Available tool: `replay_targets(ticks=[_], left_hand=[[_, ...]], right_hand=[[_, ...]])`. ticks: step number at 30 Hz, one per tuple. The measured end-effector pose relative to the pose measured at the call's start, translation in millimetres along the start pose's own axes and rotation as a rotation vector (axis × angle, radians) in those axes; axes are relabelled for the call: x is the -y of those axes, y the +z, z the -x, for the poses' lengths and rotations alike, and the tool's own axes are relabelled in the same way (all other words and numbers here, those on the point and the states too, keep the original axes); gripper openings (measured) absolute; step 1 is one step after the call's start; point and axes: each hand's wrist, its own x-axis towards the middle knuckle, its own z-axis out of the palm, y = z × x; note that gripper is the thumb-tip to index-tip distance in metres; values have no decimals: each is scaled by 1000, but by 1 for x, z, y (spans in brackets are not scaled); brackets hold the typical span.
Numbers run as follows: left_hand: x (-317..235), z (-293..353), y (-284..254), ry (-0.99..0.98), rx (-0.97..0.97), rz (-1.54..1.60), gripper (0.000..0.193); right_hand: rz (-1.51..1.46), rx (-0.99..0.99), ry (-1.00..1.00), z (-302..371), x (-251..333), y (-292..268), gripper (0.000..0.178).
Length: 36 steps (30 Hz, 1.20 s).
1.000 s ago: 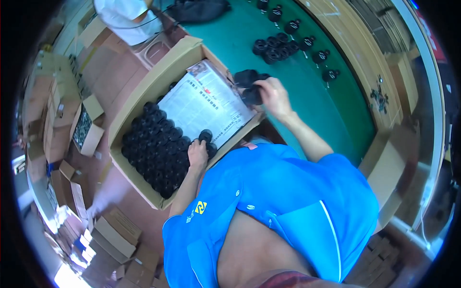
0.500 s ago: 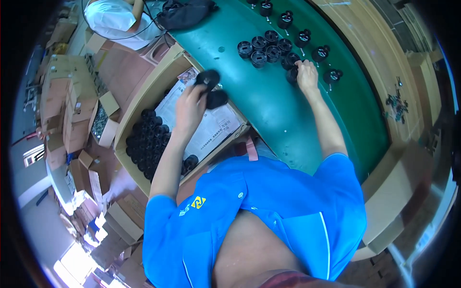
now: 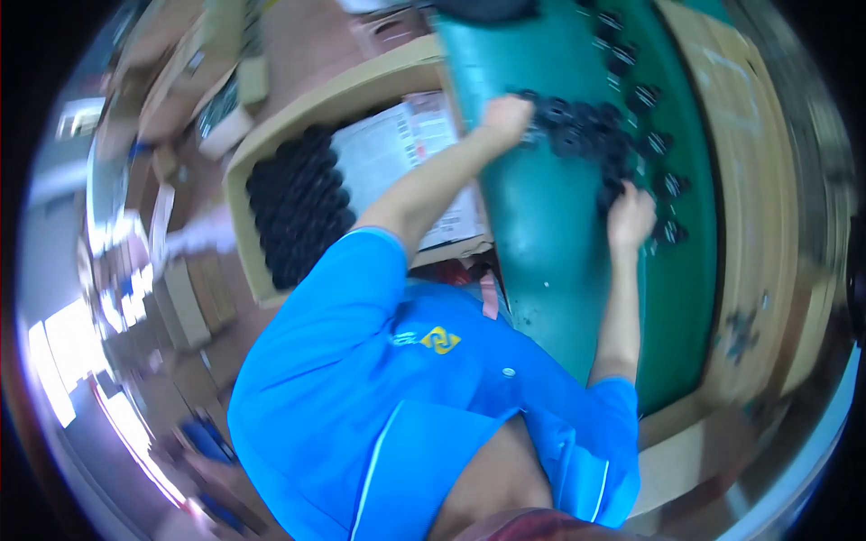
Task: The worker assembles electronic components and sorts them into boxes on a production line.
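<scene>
Table (image 3: 541, 270): green, smooth, glossy; dark edging along its right side.
Cluster (image 3: 582, 126): black round parts, packed close on the table, a tail running toward the right grip.
Left grip (image 3: 510, 122): at the cluster's left end, fingers curled; blur, cannot tell whether clamped.
Right grip (image 3: 631, 219): at the tail's near end, against the black parts; cannot tell whether clamped.
Row (image 3: 657, 144): black parts with pale pins, spaced along the table's right side.
Box (image 3: 338, 87): cardboard, open, left of the table; packed black parts (image 3: 298, 207) at its left, newspaper (image 3: 383, 158) at its right.
Ledge (image 3: 753, 198): wooden, beyond the edging; small dark heap (image 3: 741, 335) on it.
Floor (image 3: 311, 32): reddish, left of the box.
Cartons (image 3: 194, 298): brown, several, at left, blurred.
Window (image 3: 63, 352): glaring white, lower left.
Shirt (image 3: 316, 361): blue, yellow badge.
</scene>
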Motion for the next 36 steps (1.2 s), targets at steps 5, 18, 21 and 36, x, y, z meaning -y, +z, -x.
replay_targets(ticks=[5, 18, 21, 36], left_hand=[[35, 30, 0, 120, -302, 140, 42], [399, 273, 2, 2, -197, 11, 42], [413, 272, -3, 124, -182, -16, 37], [441, 254, 14, 363, -171, 3, 21]], right_hand=[[-10, -165, -53, 11, 25, -28, 38], [-712, 61, -1334, -17, 535, 9, 30], [-330, 165, -1438, -11, 595, 9, 21], [-475, -106, -1390, -9, 607, 33, 9]])
